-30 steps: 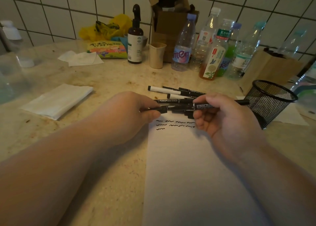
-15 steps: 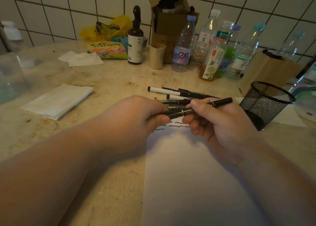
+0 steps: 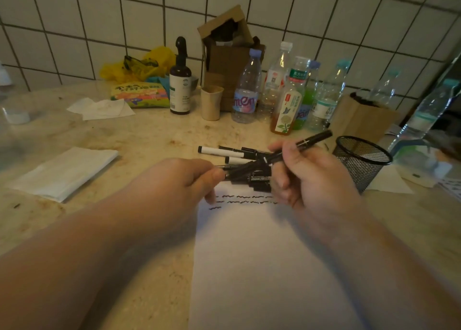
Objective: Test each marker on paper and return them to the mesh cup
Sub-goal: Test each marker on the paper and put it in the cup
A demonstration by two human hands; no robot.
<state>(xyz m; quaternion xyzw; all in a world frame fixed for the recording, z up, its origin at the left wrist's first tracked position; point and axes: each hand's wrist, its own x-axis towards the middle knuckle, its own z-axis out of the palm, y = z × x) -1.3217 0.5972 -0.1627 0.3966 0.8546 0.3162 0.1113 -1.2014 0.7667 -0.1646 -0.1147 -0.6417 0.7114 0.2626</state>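
Observation:
My right hand (image 3: pixel 311 177) grips a black marker (image 3: pixel 313 140) whose rear end points up and to the right, above the table. My left hand (image 3: pixel 179 182) pinches that marker's front end between thumb and fingertips; I cannot tell whether the cap is on or off. Both hands hover over the top edge of a white paper sheet (image 3: pixel 262 259), which bears several black squiggles (image 3: pixel 239 200). A pile of several black and white markers (image 3: pixel 234 153) lies just behind the hands. The black mesh cup (image 3: pixel 361 165) stands upright to the right of my right hand.
Plastic bottles (image 3: pixel 245 92), a dark pump bottle (image 3: pixel 180 80), a beige cup (image 3: pixel 211 102) and a cardboard box (image 3: pixel 229 55) line the tiled wall. A folded white tissue (image 3: pixel 64 172) lies at left. A wooden block (image 3: pixel 361 120) stands behind the mesh cup.
The marker has tilted from level to pointing up-right as my right hand rose slightly. My left hand stays pinched on its front end. The camera view has shifted a little.

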